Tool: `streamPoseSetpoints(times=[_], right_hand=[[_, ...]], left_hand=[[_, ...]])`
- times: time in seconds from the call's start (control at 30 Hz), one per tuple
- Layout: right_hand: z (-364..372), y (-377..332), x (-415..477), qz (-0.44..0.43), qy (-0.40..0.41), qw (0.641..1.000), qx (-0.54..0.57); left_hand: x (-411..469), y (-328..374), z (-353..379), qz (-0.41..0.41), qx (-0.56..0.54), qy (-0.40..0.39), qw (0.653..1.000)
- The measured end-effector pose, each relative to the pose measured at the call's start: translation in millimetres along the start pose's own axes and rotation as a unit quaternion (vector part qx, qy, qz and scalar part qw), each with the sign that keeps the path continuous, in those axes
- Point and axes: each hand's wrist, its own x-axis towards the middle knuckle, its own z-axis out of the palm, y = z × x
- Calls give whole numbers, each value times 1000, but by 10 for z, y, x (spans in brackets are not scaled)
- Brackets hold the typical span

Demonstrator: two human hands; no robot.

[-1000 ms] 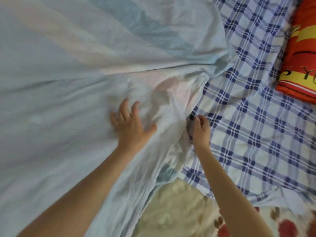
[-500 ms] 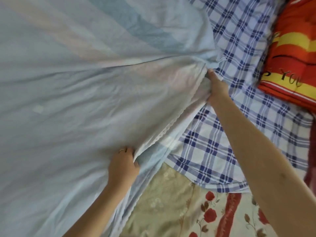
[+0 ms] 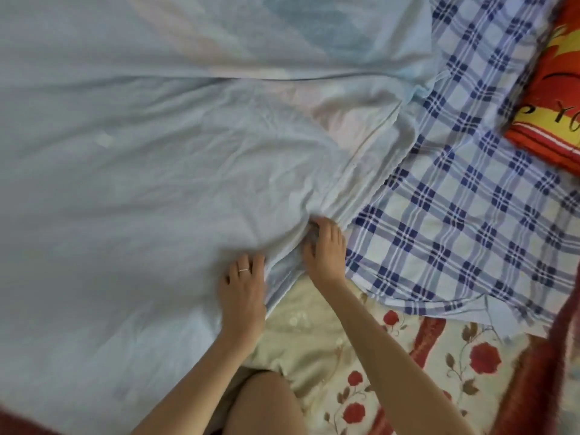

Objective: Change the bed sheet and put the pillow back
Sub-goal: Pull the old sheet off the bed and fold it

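Note:
A light blue sheet [image 3: 141, 183] covers the left and middle of the bed. Its right edge lies over a blue-and-white checked sheet [image 3: 470, 221]. My left hand [image 3: 243, 290], with a ring on one finger, grips the blue sheet's near edge, the thumb hidden under the fold. Just right of it, my right hand [image 3: 324, 249] curls its fingers into a bunched fold of the same sheet, where it meets the checked one. A red, orange and yellow pillow [image 3: 552, 105] lies at the top right on the checked sheet.
A cream bed cover with red flowers [image 3: 329, 346] shows below both sheets, near me. A dark red fuzzy blanket [image 3: 539, 381] runs along the lower right. My bare knee [image 3: 263, 403] is at the bottom middle.
My right hand came back from the far corner of the blue sheet to a spot close beside my left hand. The blue sheet's edge now lies farther right over the checked sheet.

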Motion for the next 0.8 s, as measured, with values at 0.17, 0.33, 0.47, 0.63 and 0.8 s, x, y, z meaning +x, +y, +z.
streamPoseSetpoints(times=[0.17, 0.33, 0.47, 0.63, 0.8], right_hand=[[138, -555, -612, 234, 35, 953, 191], [193, -805, -525, 426, -85, 780, 449], [37, -620, -277, 427, -9, 740, 519], [50, -400, -324, 452, 35, 803, 387], [-41, -306, -24, 478, 23, 811, 337]], left_hand=[[-437, -359, -18, -32, -22, -6, 999], [-736, -494, -11, 48, -71, -20, 996], [-758, -362, -47, 72, -117, -26, 990], [-753, -274, 144, 83, -80, -76, 990], [-814, -281, 198, 52, -70, -187, 978]])
